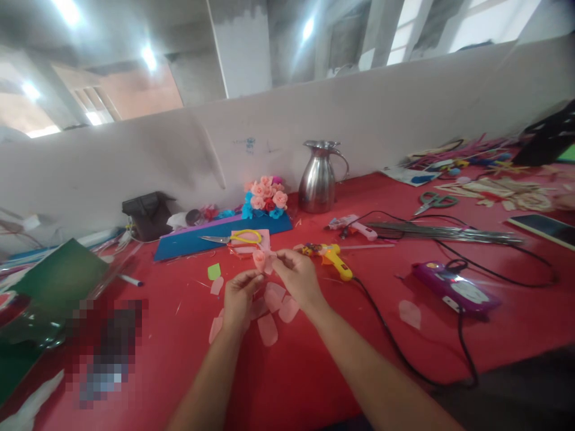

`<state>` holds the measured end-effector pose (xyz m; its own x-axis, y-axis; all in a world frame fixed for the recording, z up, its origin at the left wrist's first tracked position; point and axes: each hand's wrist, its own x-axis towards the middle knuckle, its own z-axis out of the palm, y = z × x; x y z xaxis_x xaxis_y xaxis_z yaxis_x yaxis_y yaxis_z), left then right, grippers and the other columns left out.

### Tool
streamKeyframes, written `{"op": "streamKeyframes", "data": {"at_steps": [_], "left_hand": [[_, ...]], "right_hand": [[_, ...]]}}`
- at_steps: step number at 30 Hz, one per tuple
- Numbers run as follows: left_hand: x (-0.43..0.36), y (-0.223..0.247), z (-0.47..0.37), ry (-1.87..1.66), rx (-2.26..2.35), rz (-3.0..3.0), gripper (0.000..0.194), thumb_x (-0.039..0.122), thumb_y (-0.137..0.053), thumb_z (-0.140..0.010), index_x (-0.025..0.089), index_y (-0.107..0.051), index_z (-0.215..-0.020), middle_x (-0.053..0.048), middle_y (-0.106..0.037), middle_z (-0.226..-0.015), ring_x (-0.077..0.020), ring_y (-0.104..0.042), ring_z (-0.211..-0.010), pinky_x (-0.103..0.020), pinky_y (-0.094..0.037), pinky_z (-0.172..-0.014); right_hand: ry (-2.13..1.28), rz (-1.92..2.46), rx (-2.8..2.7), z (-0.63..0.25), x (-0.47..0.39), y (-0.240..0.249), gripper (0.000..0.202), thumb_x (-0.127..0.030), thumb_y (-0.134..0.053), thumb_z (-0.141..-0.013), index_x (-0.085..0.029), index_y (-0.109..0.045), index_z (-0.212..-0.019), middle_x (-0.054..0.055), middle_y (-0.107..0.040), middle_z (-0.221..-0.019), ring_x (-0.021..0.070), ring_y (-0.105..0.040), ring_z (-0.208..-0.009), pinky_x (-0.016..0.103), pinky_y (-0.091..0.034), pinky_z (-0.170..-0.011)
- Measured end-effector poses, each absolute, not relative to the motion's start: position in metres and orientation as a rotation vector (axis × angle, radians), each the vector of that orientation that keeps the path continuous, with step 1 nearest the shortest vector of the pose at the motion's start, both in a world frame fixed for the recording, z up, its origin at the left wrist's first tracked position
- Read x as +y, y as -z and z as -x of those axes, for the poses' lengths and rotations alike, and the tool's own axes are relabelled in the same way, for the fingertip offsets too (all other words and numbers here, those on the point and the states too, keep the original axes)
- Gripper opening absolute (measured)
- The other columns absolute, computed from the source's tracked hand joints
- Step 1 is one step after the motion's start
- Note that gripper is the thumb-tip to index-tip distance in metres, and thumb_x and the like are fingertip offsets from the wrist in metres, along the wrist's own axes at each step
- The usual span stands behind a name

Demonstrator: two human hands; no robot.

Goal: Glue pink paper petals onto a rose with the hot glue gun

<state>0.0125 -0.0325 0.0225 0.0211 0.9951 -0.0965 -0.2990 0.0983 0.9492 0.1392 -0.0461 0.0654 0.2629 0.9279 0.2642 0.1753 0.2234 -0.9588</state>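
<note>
Between my two hands is a small pink paper flower (260,260), held up just above the red table. My left hand (241,293) pinches it from below and the left; its stem, if any, is hidden. The fingers of my right hand (296,276) close on its right side, at a petal. Loose pink petals (268,331) lie on the table under and around my hands. Behind the flower rest yellow-handled scissors (245,238) on pink paper. A yellow glue gun (335,259) lies just right of my right hand.
A metal jug (318,179) and a bunch of paper flowers (266,197) stand at the back. To the right are a second glue gun (354,226), thin wires (444,232), a purple power strip (456,290) with black cords, green-handled scissors (435,201) and a phone (545,228).
</note>
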Motion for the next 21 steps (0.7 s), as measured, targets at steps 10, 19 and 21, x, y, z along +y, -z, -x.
{"op": "streamKeyframes", "data": {"at_steps": [10,19,21], "left_hand": [[-0.0368,-0.0304,-0.0127,-1.238,1.074,-0.925,0.027,0.03,-0.076,-0.055,0.015,-0.069,-0.076,-0.002,-0.066,-0.069,-0.0095,-0.054,-0.057,-0.021,-0.042,-0.056],[-0.0327,-0.0249,-0.012,-1.29,1.081,-0.998,0.023,0.028,-0.074,-0.058,0.017,-0.072,-0.077,-0.003,-0.068,-0.077,-0.011,-0.056,-0.067,-0.022,-0.042,-0.064],[-0.0322,-0.0239,-0.0119,-1.299,1.071,-1.014,0.022,0.028,-0.074,-0.058,0.016,-0.071,-0.077,-0.003,-0.068,-0.078,-0.0116,-0.056,-0.069,-0.022,-0.043,-0.064]], "right_hand": [[-0.774,1.217,-1.206,-0.1382,-0.0474,-0.0659,0.015,-0.028,-0.053,-0.074,-0.017,-0.06,-0.065,-0.002,-0.058,-0.057,0.0114,-0.049,-0.052,0.021,-0.036,-0.05],[-0.784,1.204,-1.233,-0.1377,-0.0458,-0.063,0.017,-0.028,-0.052,-0.075,-0.017,-0.062,-0.068,0.0,-0.061,-0.062,0.0122,-0.051,-0.054,0.022,-0.037,-0.052],[-0.8,1.19,-1.231,-0.1378,-0.0456,-0.0621,0.018,-0.029,-0.052,-0.075,-0.017,-0.062,-0.067,0.0,-0.061,-0.061,0.0122,-0.05,-0.054,0.022,-0.036,-0.051]]}}
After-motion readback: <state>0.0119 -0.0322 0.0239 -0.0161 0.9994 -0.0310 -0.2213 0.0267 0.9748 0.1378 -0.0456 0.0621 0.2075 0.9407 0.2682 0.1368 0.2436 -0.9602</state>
